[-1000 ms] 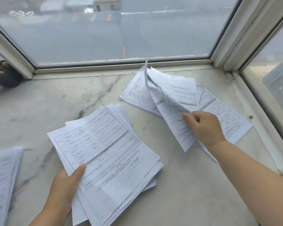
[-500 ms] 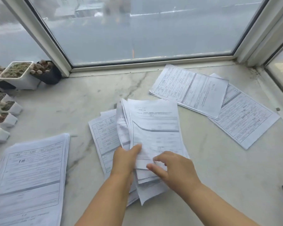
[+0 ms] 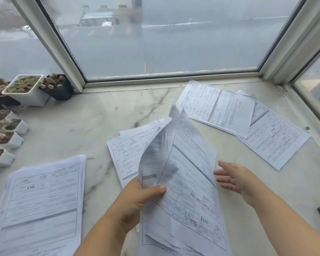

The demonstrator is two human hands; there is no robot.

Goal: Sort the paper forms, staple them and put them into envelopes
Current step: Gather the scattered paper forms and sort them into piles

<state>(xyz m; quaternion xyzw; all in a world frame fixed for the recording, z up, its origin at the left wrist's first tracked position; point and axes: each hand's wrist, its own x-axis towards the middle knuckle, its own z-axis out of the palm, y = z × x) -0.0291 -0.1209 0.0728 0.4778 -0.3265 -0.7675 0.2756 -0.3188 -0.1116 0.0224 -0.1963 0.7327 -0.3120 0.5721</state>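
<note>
Left hand (image 3: pixel 135 202) grips sheaf of forms (image 3: pixel 181 178), thumb pinching front sheet, sheaf lifted and curled above marble sill (image 3: pixel 103 119). Right hand (image 3: pixel 236 178) just beside sheaf's right edge, fingers spread, holding nothing. More forms flat beneath (image 3: pixel 126 152). Thick stack (image 3: pixel 41 200) at left; two forms (image 3: pixel 229 111) near window corner. Small plant pots (image 3: pixel 24 89) far left.

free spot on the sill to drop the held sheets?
Bare marble between the plant pots, left stack and the forms by the window. Also the near right, beyond the right hand. Centre is crowded.
</note>
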